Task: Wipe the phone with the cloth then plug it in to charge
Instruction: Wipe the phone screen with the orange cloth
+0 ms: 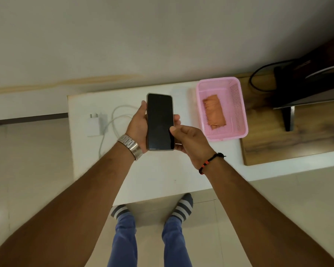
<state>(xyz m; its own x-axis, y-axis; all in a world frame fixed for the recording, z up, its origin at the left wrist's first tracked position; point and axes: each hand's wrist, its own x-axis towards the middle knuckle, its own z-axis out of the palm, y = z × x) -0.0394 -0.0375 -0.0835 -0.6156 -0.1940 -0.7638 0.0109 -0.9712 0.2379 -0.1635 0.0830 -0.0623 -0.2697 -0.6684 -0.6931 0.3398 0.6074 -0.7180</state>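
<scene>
Above the white table (162,176) — phone (160,122) in both hands' grip — left hand (138,128), right hand (191,143).

Both arms stretched forward, hands meeting over the table.

The left hand (138,127) curls around the phone (160,121) from its side; the right hand (191,140) pinches its lower right edge, thumb on the screen.
</scene>
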